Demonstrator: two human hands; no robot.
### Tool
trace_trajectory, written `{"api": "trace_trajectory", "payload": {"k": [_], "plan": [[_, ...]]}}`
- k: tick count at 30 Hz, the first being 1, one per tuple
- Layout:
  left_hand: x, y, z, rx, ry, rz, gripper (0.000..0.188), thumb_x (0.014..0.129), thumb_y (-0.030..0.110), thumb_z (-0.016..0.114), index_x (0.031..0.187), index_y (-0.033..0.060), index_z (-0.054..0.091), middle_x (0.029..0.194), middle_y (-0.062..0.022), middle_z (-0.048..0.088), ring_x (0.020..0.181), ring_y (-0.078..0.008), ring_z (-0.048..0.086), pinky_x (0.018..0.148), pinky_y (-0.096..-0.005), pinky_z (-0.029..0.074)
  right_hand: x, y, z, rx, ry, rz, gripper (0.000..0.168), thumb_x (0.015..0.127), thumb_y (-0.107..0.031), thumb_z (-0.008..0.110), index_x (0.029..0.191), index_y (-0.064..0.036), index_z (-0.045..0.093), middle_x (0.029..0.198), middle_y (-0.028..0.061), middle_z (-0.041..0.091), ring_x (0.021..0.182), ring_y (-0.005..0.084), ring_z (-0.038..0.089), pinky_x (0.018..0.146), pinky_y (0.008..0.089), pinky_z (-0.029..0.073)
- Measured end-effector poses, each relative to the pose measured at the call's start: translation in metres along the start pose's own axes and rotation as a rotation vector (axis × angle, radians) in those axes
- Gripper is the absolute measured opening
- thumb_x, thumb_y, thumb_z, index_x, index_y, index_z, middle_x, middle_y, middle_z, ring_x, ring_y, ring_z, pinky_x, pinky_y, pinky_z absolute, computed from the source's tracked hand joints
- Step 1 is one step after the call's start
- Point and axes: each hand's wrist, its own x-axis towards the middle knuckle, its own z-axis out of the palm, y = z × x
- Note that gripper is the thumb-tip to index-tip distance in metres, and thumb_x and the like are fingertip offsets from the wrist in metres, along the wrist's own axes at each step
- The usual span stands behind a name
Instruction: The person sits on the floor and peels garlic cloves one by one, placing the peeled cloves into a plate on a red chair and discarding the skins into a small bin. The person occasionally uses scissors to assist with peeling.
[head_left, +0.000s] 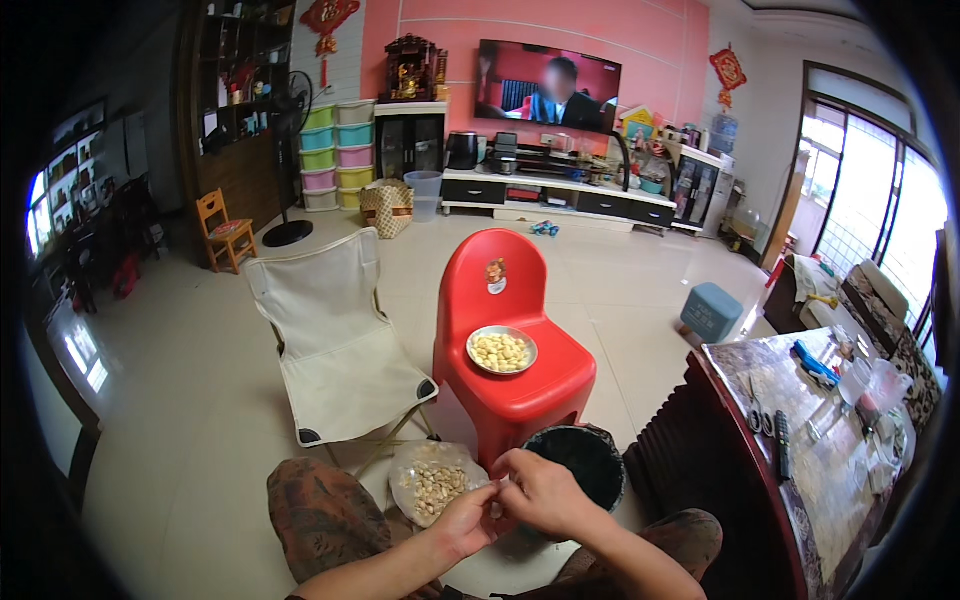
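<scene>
My left hand (466, 519) and my right hand (546, 493) meet between my knees. Their fingertips pinch a small pale piece (496, 510), mostly hidden by the fingers. Just left of them, a clear plastic bag (405, 495) lies open with many unpeeled pieces (439, 487) that look like garlic cloves. Behind my right hand stands a dark bucket (577, 457) with a black liner; its bottom is too dark to make out. On the red plastic chair (551, 352) ahead rests a metal bowl (480, 365) of pale yellow, peeled pieces (501, 351).
A beige folding chair (337, 360) stands left of the red one. At right, a dark wooden table (817, 480) carries scissors (759, 416), a remote control (782, 442) and plastic bags. A blue stool (711, 311) sits beyond it. My knees flank the bag and bucket.
</scene>
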Motion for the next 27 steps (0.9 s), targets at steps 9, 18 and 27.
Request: {"api": "trace_trajectory", "payload": {"k": [9,18,27], "plan": [[0.054,-0.012,0.052,0.153,-0.655,-0.169,0.023,0.098,0.026,0.049,0.117,0.0143,0.054,0.091,-0.0010,0.060,0.075,-0.0107,0.058,0.061,-0.0265,0.047,-0.029,0.007,-0.061,-0.026,0.512,-0.073,0.011,0.084,0.003,0.053,0.092,-0.001,0.059,0.086,0.0166,0.059,0.079,0.0348,0.062,0.069,0.0377,0.050],[0.089,-0.009,0.157,0.270,-0.421,0.002,0.014,0.098,0.025,0.051,0.108,0.0167,0.054,0.075,0.0070,0.051,0.057,-0.0035,0.044,0.052,-0.0178,0.036,-0.004,0.036,-0.095,0.487,0.740,0.109,0.014,0.095,-0.004,0.047,0.103,-0.002,0.059,0.076,-0.0007,0.055,0.057,0.0035,0.049,0.051,0.0182,0.041],[0.117,0.013,0.138,0.181,-0.410,-0.027,0.014,0.096,0.029,0.055,0.097,0.0147,0.056,0.065,0.0056,0.052,0.049,-0.0047,0.047,0.045,-0.0186,0.036,0.016,0.061,-0.081,0.699,0.623,0.151,0.017,0.099,-0.006,0.043,0.107,0.001,0.055,0.099,0.0091,0.063,0.082,0.0094,0.059,0.072,0.0201,0.048]]}}
